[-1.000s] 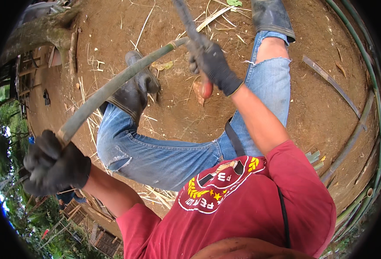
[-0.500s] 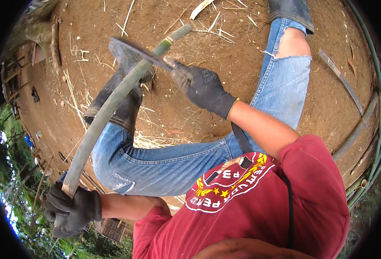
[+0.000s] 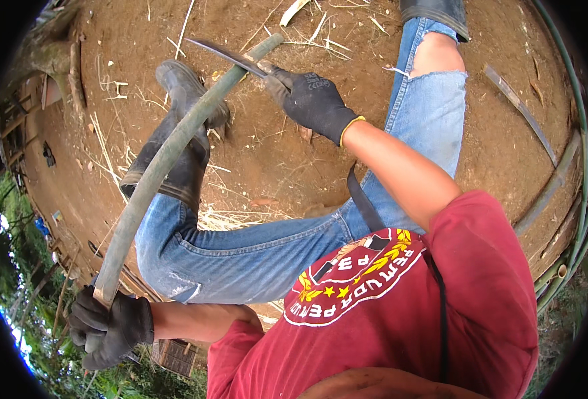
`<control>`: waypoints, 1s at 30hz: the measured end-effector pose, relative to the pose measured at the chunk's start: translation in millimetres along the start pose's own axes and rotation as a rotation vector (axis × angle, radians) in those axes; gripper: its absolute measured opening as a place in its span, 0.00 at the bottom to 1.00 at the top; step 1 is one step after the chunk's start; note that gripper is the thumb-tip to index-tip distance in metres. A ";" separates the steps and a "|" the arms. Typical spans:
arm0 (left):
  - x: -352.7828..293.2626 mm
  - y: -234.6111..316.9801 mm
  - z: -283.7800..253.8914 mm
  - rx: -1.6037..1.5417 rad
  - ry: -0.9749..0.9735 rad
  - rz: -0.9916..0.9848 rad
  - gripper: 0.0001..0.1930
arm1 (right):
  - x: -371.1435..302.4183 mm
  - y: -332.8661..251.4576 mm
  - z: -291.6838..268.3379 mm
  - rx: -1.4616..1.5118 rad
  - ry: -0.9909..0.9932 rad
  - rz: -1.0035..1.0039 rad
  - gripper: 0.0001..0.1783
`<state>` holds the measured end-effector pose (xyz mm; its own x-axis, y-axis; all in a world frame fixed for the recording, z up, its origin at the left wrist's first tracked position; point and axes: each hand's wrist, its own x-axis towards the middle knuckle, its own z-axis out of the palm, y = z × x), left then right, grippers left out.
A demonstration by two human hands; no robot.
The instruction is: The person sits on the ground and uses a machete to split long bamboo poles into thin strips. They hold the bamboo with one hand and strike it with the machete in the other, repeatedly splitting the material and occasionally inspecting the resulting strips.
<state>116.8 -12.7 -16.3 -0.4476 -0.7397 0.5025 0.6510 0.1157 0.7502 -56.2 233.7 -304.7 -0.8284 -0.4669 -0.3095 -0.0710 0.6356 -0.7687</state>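
A long greenish-grey bamboo pole (image 3: 153, 178) slants from the lower left up toward the top middle. My left hand (image 3: 113, 330), in a dark work glove, is closed around its near end. In a matching glove, my right hand (image 3: 312, 100) is closed on the handle of a large knife (image 3: 222, 53); the handle itself is mostly hidden by the fingers. The knife's dark, slightly curved blade lies across the pole near its far end, with the tip pointing up and left. In between, the pole passes over my left leg and rubber boot (image 3: 184, 93).
Brown dirt ground carries pale bamboo shavings (image 3: 240, 217) and split slivers (image 3: 320, 30). A flat metal blade-like strip (image 3: 521, 113) lies at right, beside long poles (image 3: 577, 249) along the edge. My jeans-clad legs are spread around the work. Tree roots (image 3: 47, 53) show at upper left.
The knife has slid along the pole toward its far end, and its blade lies over the spot near the joint. My left hand keeps its hold, nearly still.
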 end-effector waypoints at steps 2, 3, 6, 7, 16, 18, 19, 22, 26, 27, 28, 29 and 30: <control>-1.1 -0.9 0.6 -0.064 -0.050 -0.032 0.24 | -0.1 2.0 -1.1 0.000 -0.009 0.011 0.29; -1.7 -1.7 0.4 -0.096 -0.074 -0.048 0.24 | -1.3 -1.8 -7.0 -0.007 -0.057 0.029 0.28; -0.1 0.3 -4.1 -0.109 -0.095 -0.045 0.23 | -8.6 -14.3 -21.7 -0.038 -0.140 0.029 0.29; 1.2 0.2 -4.4 -0.107 -0.079 -0.048 0.23 | -10.4 -15.8 -23.1 -0.050 -0.159 0.019 0.30; 0.5 1.2 -4.6 -0.083 -0.055 -0.052 0.23 | -9.0 -16.3 -21.3 -0.066 -0.183 0.029 0.31; 0.5 -0.1 -2.5 -0.106 -0.077 -0.056 0.22 | -1.8 -4.6 -13.9 -0.030 -0.092 0.024 0.30; 0.7 0.4 -2.9 -0.078 -0.069 -0.042 0.22 | 1.6 1.0 -10.0 -0.013 -0.044 0.019 0.30; 0.5 -1.3 -4.1 -0.015 -0.050 -0.017 0.21 | 1.1 4.9 -2.3 -0.042 0.022 -0.033 0.30; -0.9 0.0 -1.6 -0.012 -0.037 -0.027 0.22 | -8.8 -8.5 -16.7 -0.042 -0.097 0.021 0.30; -0.7 -0.8 -1.7 -0.028 -0.054 -0.031 0.22 | -7.8 -6.3 -15.8 -0.027 -0.079 0.024 0.30; -0.6 -1.0 -2.6 -0.045 -0.070 -0.035 0.22 | -6.6 -3.9 -14.3 -0.011 -0.061 0.027 0.29; 0.6 0.4 -2.7 0.003 -0.030 -0.016 0.23 | -3.7 -1.3 -10.7 -0.026 -0.026 0.007 0.29; 2.1 2.1 -3.5 0.051 0.010 0.002 0.24 | -0.4 0.6 -5.5 -0.041 0.009 -0.013 0.29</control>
<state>119.5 -16.3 -15.2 -0.4401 -0.7458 0.5001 0.6199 0.1506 0.7701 -59.0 237.7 -301.9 -0.8320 -0.4703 -0.2942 -0.1049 0.6542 -0.7490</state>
